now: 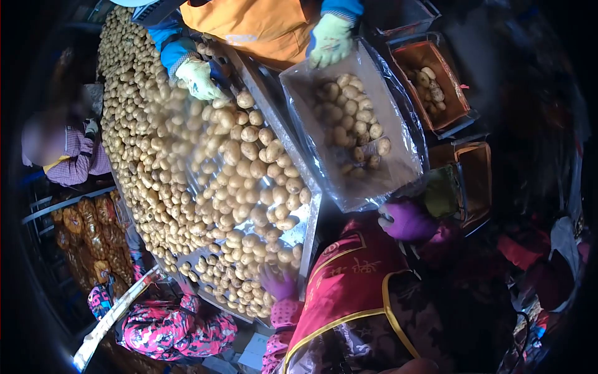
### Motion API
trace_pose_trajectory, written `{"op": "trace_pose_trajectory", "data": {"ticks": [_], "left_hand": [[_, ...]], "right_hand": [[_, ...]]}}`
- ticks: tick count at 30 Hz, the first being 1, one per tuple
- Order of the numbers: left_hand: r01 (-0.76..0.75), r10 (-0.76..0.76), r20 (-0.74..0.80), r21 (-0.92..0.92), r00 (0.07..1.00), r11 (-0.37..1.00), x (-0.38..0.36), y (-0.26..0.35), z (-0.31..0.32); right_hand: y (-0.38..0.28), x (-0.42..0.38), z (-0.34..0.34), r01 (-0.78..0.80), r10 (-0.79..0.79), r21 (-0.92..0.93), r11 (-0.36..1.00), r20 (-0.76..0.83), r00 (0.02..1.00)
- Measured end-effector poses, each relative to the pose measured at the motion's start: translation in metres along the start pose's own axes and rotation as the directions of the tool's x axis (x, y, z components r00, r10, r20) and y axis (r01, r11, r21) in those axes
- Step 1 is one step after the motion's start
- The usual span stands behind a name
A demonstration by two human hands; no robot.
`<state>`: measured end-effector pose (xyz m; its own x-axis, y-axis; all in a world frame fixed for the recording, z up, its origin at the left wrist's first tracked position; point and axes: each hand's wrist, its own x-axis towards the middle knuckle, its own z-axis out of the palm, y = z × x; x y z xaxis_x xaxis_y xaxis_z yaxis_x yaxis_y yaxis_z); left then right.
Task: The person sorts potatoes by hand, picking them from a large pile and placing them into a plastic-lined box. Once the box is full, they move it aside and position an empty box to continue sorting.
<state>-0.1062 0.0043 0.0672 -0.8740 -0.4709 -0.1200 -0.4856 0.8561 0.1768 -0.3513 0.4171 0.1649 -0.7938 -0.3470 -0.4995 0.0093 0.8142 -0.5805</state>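
Note:
My left hand (280,284), in a purple glove and pink sleeve, reaches over the near edge of a metal table (313,219). Its fingers are spread and touch potatoes (249,168) heaped there. A second purple glove covers my right hand (408,222), beside the lower corner of a box (398,165) lined with clear plastic. Its fingers look curled; what they hold is hidden. Potatoes (352,109) lie inside this box. Opposite me, a co-worker's pale-green gloved hand (330,42) rests on the box's far rim, and their other hand (200,78) is over the heap.
Orange-lined crate (461,103) with several potatoes stands right of the box; another orange-lined crate (476,174) is nearer. Co-workers in pink camouflage (174,330) and checked sleeves (78,159) are at the left. Filled sacks (90,230) lie beyond the table, and a pale bar (115,315) slants across lower left.

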Motion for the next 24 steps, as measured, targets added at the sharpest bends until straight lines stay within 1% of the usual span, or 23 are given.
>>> {"op": "trace_pose_trajectory", "data": {"ticks": [2, 4, 5, 6, 8, 9, 10, 11, 12, 14, 16, 18, 20, 22, 24], "left_hand": [[-0.006, 0.006, -0.016, -0.004, 1.0, 1.0, -0.004, 0.004, -0.002], [0.025, -0.024, -0.01, 0.042, 1.0, 0.999, -0.005, 0.015, -0.01], [0.032, -0.032, -0.002, 0.033, 0.999, 0.999, -0.007, 0.014, -0.011], [0.037, -0.037, -0.001, 0.031, 0.999, 0.999, -0.007, 0.015, -0.011], [0.063, -0.063, 0.008, 0.008, 0.998, 0.998, -0.009, 0.017, -0.011], [0.057, -0.057, 0.004, -0.003, 0.998, 0.998, -0.009, 0.013, -0.007], [0.06, -0.06, -0.002, -0.002, 0.998, 0.998, -0.009, 0.014, -0.008], [0.07, -0.07, -0.001, 0.015, 0.998, 0.997, -0.01, 0.015, -0.009], [0.085, -0.085, -0.003, 0.029, 0.996, 0.996, -0.01, 0.021, -0.01], [0.132, -0.132, -0.005, 0.008, 0.991, 0.991, -0.012, 0.025, -0.013], [0.174, -0.174, -0.004, -0.01, 0.985, 0.985, -0.014, 0.029, -0.018], [0.212, -0.211, 0.038, -0.038, 0.977, 0.977, -0.018, 0.033, -0.021], [0.263, -0.26, 0.054, -0.051, 0.964, 0.964, -0.02, 0.033, -0.023], [0.234, -0.232, 0.054, -0.024, 0.971, 0.972, -0.026, 0.029, -0.016], [0.218, -0.214, 0.071, -0.046, 0.974, 0.975, -0.024, 0.027, -0.017]], "right_hand": [[0.0, 0.006, -0.027, 0.011, -0.033, 0.172, 0.985, 0.125, 0.992], [0.002, 0.021, -0.067, 0.074, -0.059, 0.148, 0.986, -0.103, 0.993], [0.0, 0.033, -0.085, 0.032, 0.013, 0.312, 0.949, -0.139, 0.99], [-0.001, 0.049, -0.098, -0.003, 0.09, 0.466, 0.885, -0.164, 0.982], [0.015, 0.1, -0.084, 0.158, -0.036, 0.418, 0.895, -0.285, 0.958], [0.042, 0.136, -0.048, 0.297, -0.277, 0.131, 0.946, -0.152, 0.949], [0.047, 0.163, -0.024, 0.46, -0.459, -0.141, 0.877, 0.042, 0.888], [0.046, 0.192, 0.005, 0.226, -0.085, -0.273, 0.935, 0.446, 0.891], [0.04, 0.221, 0.027, 0.202, 0.008, -0.35, 0.915, 0.515, 0.857], [0.041, 0.261, 0.067, 0.177, 0.04, -0.405, 0.897, 0.473, 0.88], [0.05, 0.286, 0.087, 0.115, 0.095, -0.435, 0.893, 0.432, 0.897], [0.053, 0.295, 0.109, 0.061, 0.157, -0.465, 0.883, 0.416, 0.896], [0.058, 0.298, 0.124, 0.045, 0.177, -0.469, 0.882, 0.417, 0.891], [0.06, 0.299, 0.123, 0.029, 0.191, -0.442, 0.897, 0.446, 0.874], [0.062, 0.295, 0.096, -0.01, 0.188, -0.318, 0.948, 0.534, 0.824]]}}
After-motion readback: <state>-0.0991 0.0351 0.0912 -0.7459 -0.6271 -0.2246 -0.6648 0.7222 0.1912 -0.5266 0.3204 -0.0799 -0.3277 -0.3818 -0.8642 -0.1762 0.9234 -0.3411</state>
